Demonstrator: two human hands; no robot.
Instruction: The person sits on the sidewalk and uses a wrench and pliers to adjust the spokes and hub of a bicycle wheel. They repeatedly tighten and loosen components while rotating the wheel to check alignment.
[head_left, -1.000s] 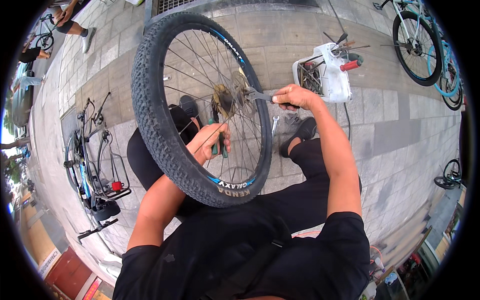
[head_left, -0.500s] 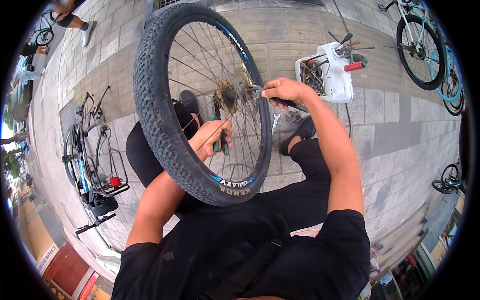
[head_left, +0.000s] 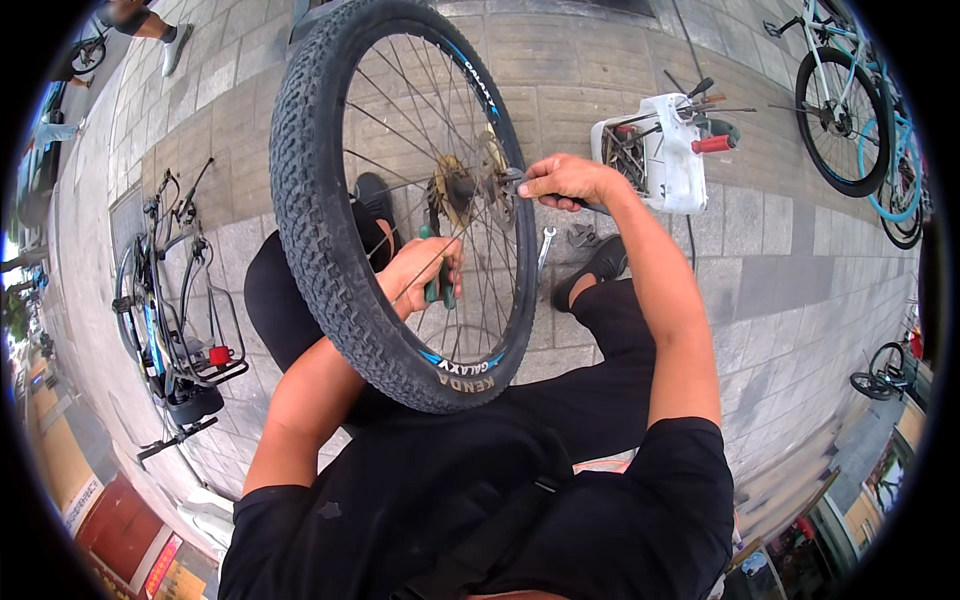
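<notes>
A bicycle wheel with a knobby black tyre stands upright and tilted between my legs. My left hand is on the wheel's left side and closed round green-handled pliers. The pliers point up toward the hub, but spokes partly cover their jaws. On the wheel's right side, my right hand grips an adjustable wrench by its dark handle. Its head is at the axle end, beside the brake disc; whether the jaws bite on a nut is too small to tell.
A combination wrench and a small metal part lie on the paving by my right shoe. Beyond stands a white tool container. One bicycle is at the left, others at the upper right. A passer-by's leg shows at the upper left.
The view has shifted slightly. My right hand and the adjustable wrench have turned a little at the axle; my left hand keeps its place with the pliers.
</notes>
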